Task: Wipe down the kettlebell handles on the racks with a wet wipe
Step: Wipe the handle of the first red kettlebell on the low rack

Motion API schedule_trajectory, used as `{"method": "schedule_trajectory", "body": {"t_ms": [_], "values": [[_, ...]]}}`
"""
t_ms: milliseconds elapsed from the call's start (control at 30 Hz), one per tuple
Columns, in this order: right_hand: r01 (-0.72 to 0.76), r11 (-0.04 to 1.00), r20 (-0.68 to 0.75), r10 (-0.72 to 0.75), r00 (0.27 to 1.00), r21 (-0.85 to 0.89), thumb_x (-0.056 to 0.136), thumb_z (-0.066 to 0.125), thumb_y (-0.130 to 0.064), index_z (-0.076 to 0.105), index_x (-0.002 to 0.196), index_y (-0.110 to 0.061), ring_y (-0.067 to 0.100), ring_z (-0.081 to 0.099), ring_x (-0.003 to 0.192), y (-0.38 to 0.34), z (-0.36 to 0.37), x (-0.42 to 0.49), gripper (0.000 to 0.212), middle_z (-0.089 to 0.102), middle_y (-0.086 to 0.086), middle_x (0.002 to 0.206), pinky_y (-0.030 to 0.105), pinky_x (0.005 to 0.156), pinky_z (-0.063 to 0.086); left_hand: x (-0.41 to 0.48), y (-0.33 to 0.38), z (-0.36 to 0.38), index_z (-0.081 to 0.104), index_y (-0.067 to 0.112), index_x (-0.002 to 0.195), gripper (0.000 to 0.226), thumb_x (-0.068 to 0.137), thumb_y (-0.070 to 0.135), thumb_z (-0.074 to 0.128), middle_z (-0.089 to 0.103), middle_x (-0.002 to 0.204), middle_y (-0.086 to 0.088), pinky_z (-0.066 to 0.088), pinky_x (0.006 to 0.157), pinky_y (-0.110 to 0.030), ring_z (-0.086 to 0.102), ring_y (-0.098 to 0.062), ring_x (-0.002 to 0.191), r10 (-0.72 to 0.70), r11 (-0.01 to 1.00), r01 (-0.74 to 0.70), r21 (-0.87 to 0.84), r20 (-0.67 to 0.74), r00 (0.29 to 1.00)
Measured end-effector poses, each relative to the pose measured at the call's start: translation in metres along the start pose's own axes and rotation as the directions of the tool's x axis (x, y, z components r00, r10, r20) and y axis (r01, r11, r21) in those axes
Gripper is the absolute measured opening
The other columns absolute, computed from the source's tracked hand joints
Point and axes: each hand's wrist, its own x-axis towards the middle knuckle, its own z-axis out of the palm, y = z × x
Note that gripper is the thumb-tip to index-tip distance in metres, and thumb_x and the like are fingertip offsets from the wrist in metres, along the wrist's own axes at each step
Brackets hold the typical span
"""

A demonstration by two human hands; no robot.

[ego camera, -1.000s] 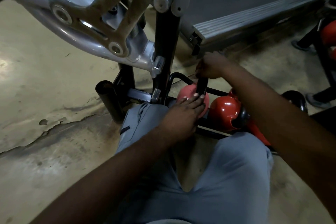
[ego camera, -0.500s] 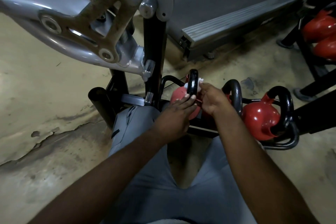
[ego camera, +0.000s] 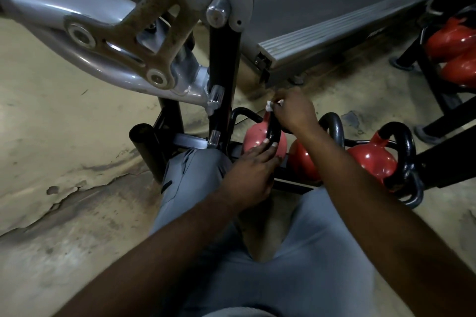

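left hand (ego camera: 253,170): fingers near straight, tips resting on pale red kettlebell (ego camera: 253,137) at base of its black loop handle (ego camera: 273,129). right hand (ego camera: 295,110): pinching crumpled white wet wipe (ego camera: 270,105) against handle top. Two glossy red kettlebells (ego camera: 371,162) just right, same low black rack (ego camera: 293,186).

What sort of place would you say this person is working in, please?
Most likely a gym: red kettlebells sit on a low rack, a treadmill stands behind, and a silver machine arm crosses the upper left.
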Motion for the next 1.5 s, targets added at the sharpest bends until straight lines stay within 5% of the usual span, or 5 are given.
{"method": "schedule_trajectory", "body": {"t_ms": [367,633,867,1133,1500], "values": [[0.380,0.604,0.477,0.002,0.879,-0.701,0.091,0.059,-0.047,0.050,0.140,-0.021,0.031,0.039,0.132,-0.044,0.001,0.023,0.056,0.040,0.009,0.146,0.051,0.107,0.032,-0.006,-0.003,0.009,0.050,0.011,0.140,0.059,0.083,0.019,0.064,0.025,0.160,-0.014,0.032,0.113,-0.051,0.023,-0.037,0.147,0.009,0.996,-0.018,0.090,0.101,0.995],[0.104,0.983,-0.007,-0.105,0.994,0.153,0.091,0.066,-0.031,0.072,0.112,-0.021,0.020,0.059,0.108,0.016,0.001,-0.034,0.024,0.063,0.003,0.115,0.033,0.086,0.048,-0.005,-0.001,0.011,0.053,0.011,0.135,0.064,0.073,0.022,0.066,0.030,0.157,-0.017,0.032,0.115,-0.048,0.026,-0.036,0.146,-0.012,0.998,0.006,0.066,0.089,0.996],[-0.492,0.146,0.425,0.334,0.841,0.858,0.100,0.055,-0.017,0.061,0.098,-0.011,0.022,0.062,0.072,0.030,0.023,-0.024,0.008,0.063,0.011,0.084,0.038,0.076,0.053,-0.008,0.000,0.011,0.057,0.008,0.131,0.057,0.075,0.013,0.063,0.041,0.151,-0.018,0.035,0.114,-0.046,0.037,-0.039,0.140,0.010,1.000,-0.010,0.030,0.009,1.000],[-0.560,-0.055,0.547,0.313,0.776,0.826,0.103,0.038,-0.017,0.059,0.114,-0.001,0.021,0.070,0.075,0.023,0.026,-0.037,0.028,0.073,0.011,0.082,0.035,0.079,0.053,-0.009,0.000,0.007,0.054,0.010,0.136,0.058,0.079,0.012,0.063,0.040,0.152,-0.017,0.030,0.115,-0.040,0.037,-0.037,0.140,0.012,1.000,-0.012,0.013,-0.013,1.000],[0.147,0.985,-0.029,-0.145,0.989,0.095,0.079,0.063,-0.051,0.075,0.101,-0.027,0.012,0.053,0.099,0.021,0.007,-0.037,0.035,0.050,0.000,0.117,0.024,0.074,0.046,-0.020,0.005,0.016,0.047,0.009,0.138,0.058,0.082,0.020,0.058,0.010,0.162,-0.019,0.026,0.118,-0.045,0.018,-0.035,0.149,-0.016,1.000,0.014,0.023,0.103,0.995]]}}
